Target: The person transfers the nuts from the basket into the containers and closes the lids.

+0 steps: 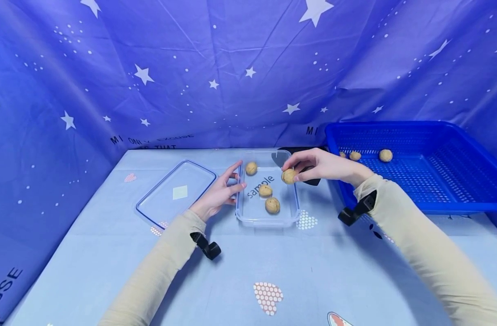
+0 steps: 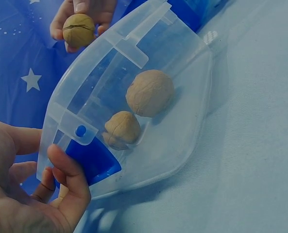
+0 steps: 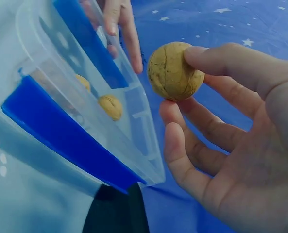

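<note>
A clear plastic food container point(image 1: 268, 222) stands on the table with three walnuts inside: one walnut point(image 1: 251, 168) at the back left, another walnut point(image 1: 265, 190) near the middle, and a larger walnut point(image 1: 272, 205) towards the front. At the container's left side, my left hand point(image 1: 217, 194) holds the wall, thumb and fingers at the rim and by a blue side clip point(image 2: 93, 162). My right hand point(image 1: 321, 165) pinches a walnut point(image 3: 175, 70) between thumb and fingertips, just above the container's right rim. In the left wrist view, this walnut appears beyond the container wall.
A blue perforated basket point(image 1: 436, 206) at the right has a walnut point(image 1: 385, 155) and a couple more near its left wall. The container's lid point(image 1: 180, 192) lies flat at the left. Behind the container is a black object point(image 1: 311, 182), partly hidden. A starry curtain point(image 1: 215, 59) hangs behind.
</note>
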A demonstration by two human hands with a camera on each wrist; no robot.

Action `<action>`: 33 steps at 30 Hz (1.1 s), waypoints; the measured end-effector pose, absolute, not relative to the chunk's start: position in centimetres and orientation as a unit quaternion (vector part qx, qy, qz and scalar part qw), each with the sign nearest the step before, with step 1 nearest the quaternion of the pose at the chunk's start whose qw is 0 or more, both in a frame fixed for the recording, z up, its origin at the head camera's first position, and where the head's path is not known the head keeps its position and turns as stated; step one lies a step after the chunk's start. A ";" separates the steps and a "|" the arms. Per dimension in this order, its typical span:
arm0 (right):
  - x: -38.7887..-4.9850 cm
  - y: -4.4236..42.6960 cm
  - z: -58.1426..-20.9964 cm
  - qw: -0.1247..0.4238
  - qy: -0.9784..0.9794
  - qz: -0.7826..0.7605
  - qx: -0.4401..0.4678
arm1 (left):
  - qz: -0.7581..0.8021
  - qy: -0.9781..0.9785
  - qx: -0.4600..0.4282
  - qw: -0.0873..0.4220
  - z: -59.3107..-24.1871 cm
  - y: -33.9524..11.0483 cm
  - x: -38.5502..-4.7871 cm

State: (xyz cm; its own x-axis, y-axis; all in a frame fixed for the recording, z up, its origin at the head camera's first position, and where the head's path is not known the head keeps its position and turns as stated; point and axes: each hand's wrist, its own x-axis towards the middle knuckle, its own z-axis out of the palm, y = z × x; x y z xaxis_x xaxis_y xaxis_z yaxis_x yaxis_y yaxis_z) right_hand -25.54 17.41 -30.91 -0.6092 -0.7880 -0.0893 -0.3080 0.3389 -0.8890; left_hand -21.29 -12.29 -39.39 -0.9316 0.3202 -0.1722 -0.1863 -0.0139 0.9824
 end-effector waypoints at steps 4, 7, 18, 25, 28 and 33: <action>-25.4 16.8 -31.3 0.267 0.776 -0.444 -0.360 | 0.710 0.680 0.051 0.177 -39.4 -12.3 -21.3; -25.4 16.4 -31.4 0.268 0.781 -0.430 -0.365 | 0.710 0.680 0.050 0.177 -39.4 -12.3 -21.3; -25.9 16.8 -31.5 0.266 0.810 -0.416 -0.317 | 0.716 0.674 0.051 0.177 -39.5 -12.3 -21.3; -25.9 17.6 -31.4 0.268 0.811 -0.428 -0.296 | 0.715 0.675 0.050 0.175 -39.4 -12.3 -21.3; -25.8 17.8 -31.3 0.271 0.810 -0.433 -0.286 | 0.714 0.677 0.050 0.175 -39.4 -12.3 -21.3; -25.5 18.2 -31.0 0.264 0.812 -0.432 -0.289 | 0.710 0.680 0.044 0.174 -39.4 -12.2 -21.2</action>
